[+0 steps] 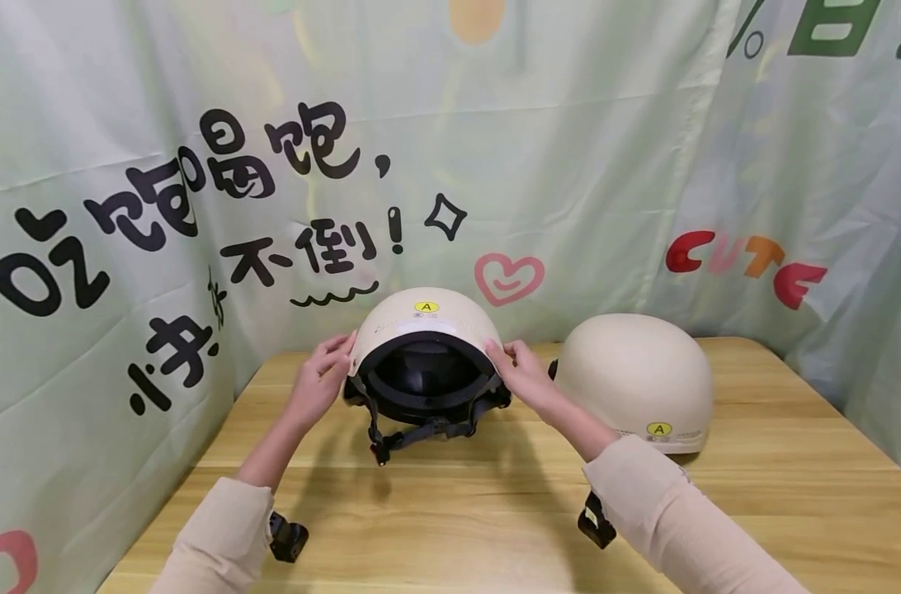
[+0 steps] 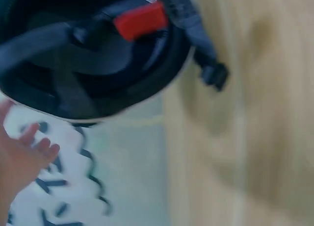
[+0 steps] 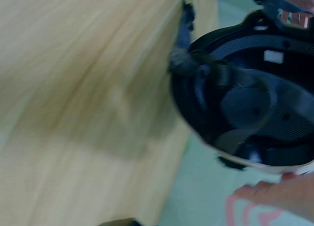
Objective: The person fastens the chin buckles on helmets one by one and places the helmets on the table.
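Held helmet (image 1: 426, 371): frame centre, supported between both hands, long axis left-right.
Left hand (image 1: 323, 373): fingers loosely extended, shell's left side touched.
Right hand (image 1: 528, 379): fingers mostly straight, right side touched (neither hand nearer).
Second helmet (image 1: 636, 367): mid-right of frame.

Cream helmet (image 1: 425, 345) held tilted, black inside showing.

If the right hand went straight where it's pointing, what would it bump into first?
The helmet showing its black inside: the right hand seems to be touching its side now. Past that, the printed curtain looks next, though how far back is unclear.
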Action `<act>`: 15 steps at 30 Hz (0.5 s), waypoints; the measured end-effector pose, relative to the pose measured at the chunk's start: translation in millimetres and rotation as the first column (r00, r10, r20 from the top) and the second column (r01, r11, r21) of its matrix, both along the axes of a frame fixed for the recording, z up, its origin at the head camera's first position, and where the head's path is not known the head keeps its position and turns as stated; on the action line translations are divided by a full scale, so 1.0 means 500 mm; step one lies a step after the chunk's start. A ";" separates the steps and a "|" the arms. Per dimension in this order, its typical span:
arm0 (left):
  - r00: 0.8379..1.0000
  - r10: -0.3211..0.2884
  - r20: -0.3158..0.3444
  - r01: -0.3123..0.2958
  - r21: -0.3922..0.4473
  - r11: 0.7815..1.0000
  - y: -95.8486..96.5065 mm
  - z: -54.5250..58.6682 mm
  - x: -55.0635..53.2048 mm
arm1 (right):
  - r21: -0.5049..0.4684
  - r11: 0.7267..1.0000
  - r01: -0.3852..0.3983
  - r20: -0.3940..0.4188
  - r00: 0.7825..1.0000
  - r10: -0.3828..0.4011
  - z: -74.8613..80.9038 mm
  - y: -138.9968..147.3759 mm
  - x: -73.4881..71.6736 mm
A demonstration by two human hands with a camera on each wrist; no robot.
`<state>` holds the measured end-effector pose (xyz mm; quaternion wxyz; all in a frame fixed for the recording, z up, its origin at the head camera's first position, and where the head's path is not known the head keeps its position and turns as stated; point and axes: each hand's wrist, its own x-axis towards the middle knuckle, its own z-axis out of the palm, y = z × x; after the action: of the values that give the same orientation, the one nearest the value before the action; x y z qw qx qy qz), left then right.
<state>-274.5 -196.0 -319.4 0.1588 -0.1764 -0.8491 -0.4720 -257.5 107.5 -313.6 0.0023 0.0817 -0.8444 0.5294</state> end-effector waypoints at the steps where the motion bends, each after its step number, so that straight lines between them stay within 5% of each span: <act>1: 0.998 -0.055 -0.028 0.056 0.042 0.998 -0.004 -0.013 -0.004 | -0.037 0.998 -0.048 -0.024 0.999 0.047 -0.010 0.005 -0.002; 6: 0.957 -0.249 -0.149 0.279 0.241 0.930 -0.014 -0.066 -0.019 | -0.166 0.943 -0.288 -0.158 0.952 0.263 -0.067 0.015 -0.021; 9: 0.944 -0.275 -0.184 0.320 0.295 0.900 -0.013 -0.083 -0.021 | -0.204 0.922 -0.330 -0.189 0.937 0.293 -0.093 0.010 -0.033; 15: 0.967 -0.224 -0.123 0.250 0.269 0.930 -0.004 -0.070 -0.018 | -0.258 0.940 -0.225 -0.150 0.970 0.191 -0.102 0.002 -0.037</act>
<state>-283.5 -197.8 -354.6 0.1621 -0.2743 -0.7376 -0.5953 -276.1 108.3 -364.7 0.0093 0.2018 -0.7482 0.6319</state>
